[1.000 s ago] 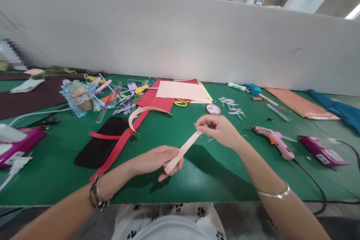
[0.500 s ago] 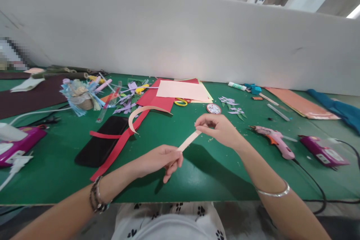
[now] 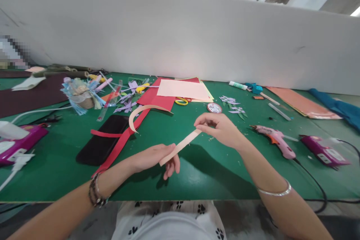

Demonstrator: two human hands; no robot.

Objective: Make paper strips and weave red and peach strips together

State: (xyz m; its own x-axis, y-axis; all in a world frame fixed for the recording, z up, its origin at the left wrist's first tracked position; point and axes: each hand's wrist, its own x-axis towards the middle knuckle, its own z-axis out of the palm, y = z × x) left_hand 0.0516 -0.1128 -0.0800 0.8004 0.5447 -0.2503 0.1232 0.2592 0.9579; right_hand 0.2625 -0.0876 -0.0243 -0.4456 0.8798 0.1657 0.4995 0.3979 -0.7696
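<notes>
Paper strip, far end behind fingers

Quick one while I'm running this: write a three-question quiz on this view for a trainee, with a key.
1. What does the right hand pinch?
2. True or false: the pink glue gun lies to the left of the right hand.
3. Fill in: the pale pink sheet lies over bright ____ paper.

Key:
1. One end of a pale paper strip.
2. False; the pink glue gun lies to the right of that hand.
3. Red.
</notes>
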